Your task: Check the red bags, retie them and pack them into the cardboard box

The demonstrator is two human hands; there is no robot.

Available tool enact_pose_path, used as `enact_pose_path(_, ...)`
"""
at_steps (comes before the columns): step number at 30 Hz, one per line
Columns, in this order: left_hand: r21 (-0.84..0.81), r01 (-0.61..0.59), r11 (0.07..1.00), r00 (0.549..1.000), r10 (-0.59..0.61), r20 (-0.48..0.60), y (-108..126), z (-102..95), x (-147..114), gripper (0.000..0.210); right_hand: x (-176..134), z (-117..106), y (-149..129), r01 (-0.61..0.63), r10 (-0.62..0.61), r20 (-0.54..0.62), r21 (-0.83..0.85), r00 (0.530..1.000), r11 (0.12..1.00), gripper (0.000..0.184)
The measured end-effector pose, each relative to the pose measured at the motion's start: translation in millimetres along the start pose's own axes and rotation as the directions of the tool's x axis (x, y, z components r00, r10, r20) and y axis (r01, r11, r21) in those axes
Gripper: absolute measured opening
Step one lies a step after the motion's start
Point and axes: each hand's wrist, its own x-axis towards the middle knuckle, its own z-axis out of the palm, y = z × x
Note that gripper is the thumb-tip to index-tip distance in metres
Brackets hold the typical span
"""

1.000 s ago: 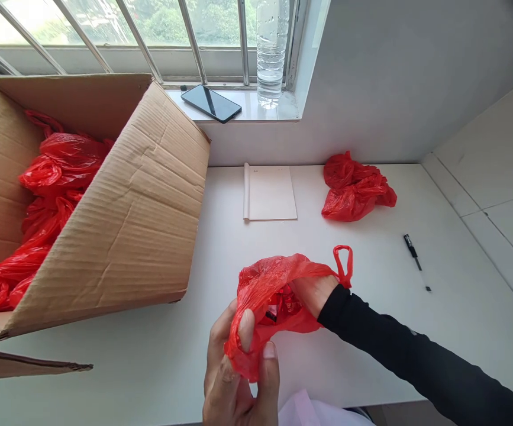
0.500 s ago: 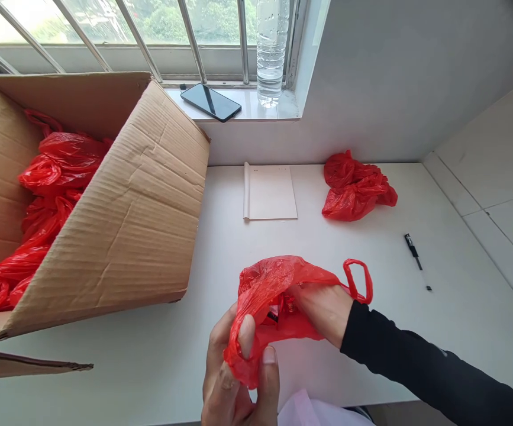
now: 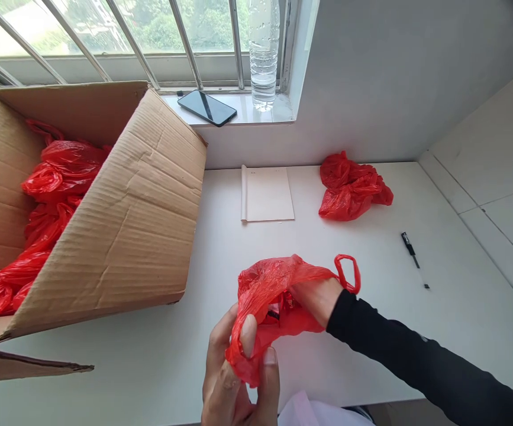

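A thin red plastic bag (image 3: 274,281) is held up over the front of the white table, its mouth open. My left hand (image 3: 229,373) grips the near edge of the bag between thumb and fingers. My right hand (image 3: 316,299), below a black sleeve, reaches inside the bag; its fingers are hidden by the plastic. Something small, dark and red shows through the opening, too covered to name. One loop handle of the bag sticks up beside my right wrist.
A cardboard box (image 3: 149,195) with several red bags (image 3: 67,163) stands at left. Farther back lie a notepad (image 3: 268,194) and another crumpled red bag (image 3: 354,188); a pen (image 3: 410,248) lies at right. On the sill are a phone (image 3: 207,107) and a water bottle (image 3: 264,65).
My right hand has gone slightly deeper into the bag, moving left, and the loop handle has shifted left with it. My left hand keeps its grip. The view has tilted slightly.
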Motion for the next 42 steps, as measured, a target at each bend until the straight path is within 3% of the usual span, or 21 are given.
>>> enact_pose_path(2,0.007,-0.007,1.000,1.000,0.007,0.029,1.6,-3.9,4.2,0.048,-13.8,-12.1,-7.8,0.037,-0.038,0.002,-0.143,0.999,0.989,0.006)
enact_pose_path(4,-0.004,-0.026,1.000,0.997,0.026,0.069,3.6,-9.3,9.8,0.042,-31.8,-29.8,-16.2,0.117,-0.129,-0.071,-0.146,0.989,0.982,0.015)
enact_pose_path(6,-0.063,-0.025,0.998,0.995,0.031,0.097,5.7,-15.0,15.8,0.032,-49.0,-47.7,-18.9,0.150,-0.161,-0.284,-0.062,0.945,0.987,0.023)
enact_pose_path(8,-0.110,0.010,0.994,0.991,0.005,0.131,6.9,-20.9,21.8,0.037,-60.9,-59.6,-12.0,0.055,-0.085,-0.468,-0.078,0.880,0.995,0.036)
enact_pose_path(9,-0.105,0.023,0.994,0.987,-0.006,0.160,6.9,-24.0,24.8,0.038,-64.4,-62.3,-5.4,-0.019,-0.038,-0.504,-0.107,0.863,0.994,0.043)
enact_pose_path(12,-0.013,-0.072,0.997,0.961,0.073,0.267,4.5,-32.9,33.3,0.032,-67.6,-60.1,16.9,-0.179,0.126,-0.450,-0.077,0.884,0.981,0.056)
enact_pose_path(15,0.019,-0.158,0.987,0.939,0.144,0.311,3.8,-37.3,38.9,0.038,-66.8,-57.8,24.8,-0.218,0.226,-0.377,0.067,0.898,0.974,0.039)
enact_pose_path(20,-0.024,-0.116,0.993,0.955,0.118,0.273,14.0,-31.1,42.7,0.045,-67.7,-77.5,4.1,-0.050,0.153,-0.441,0.235,0.884,0.971,0.014)
enact_pose_path(24,-0.141,-0.205,0.969,0.912,0.241,0.332,19.3,-22.5,53.3,0.046,-66.5,-95.8,-11.5,0.082,0.103,-0.537,0.310,0.837,0.947,0.012)
enact_pose_path(26,-0.207,-0.194,0.959,0.903,0.257,0.344,19.8,-17.7,61.4,0.042,-63.1,-101.1,-16.5,0.121,0.085,-0.567,0.316,0.820,0.941,0.012)
enact_pose_path(30,-0.233,0.018,0.972,0.896,0.088,0.436,21.2,-4.8,74.5,0.034,-49.1,-104.9,-27.3,0.180,0.017,-0.556,0.297,0.831,0.938,0.011)
enact_pose_path(33,-0.172,0.264,0.949,0.801,-0.117,0.587,26.3,7.0,74.6,0.022,-34.9,-103.2,-37.4,0.243,-0.061,-0.506,0.303,0.860,0.921,0.012)
enact_pose_path(36,-0.067,0.436,0.898,0.734,-0.311,0.604,35.3,16.7,63.6,0.019,-21.6,-98.5,-45.9,0.299,-0.133,-0.471,0.299,0.872,0.906,0.017)
enact_pose_path(38,0.069,0.431,0.900,0.751,-0.400,0.524,41.0,20.3,53.7,0.038,-14.9,-94.6,-49.6,0.305,-0.140,-0.465,0.301,0.874,0.903,0.019)
enact_pose_path(40,0.203,0.387,0.899,0.800,-0.437,0.412,43.4,20.9,47.3,0.058,-10.5,-91.4,-51.9,0.306,-0.154,-0.429,0.311,0.890,0.900,0.020)
enact_pose_path(42,0.196,0.368,0.909,0.829,-0.416,0.373,41.3,18.6,49.3,0.044,-8.0,-89.6,-52.6,0.309,-0.192,-0.349,0.318,0.917,0.896,0.023)
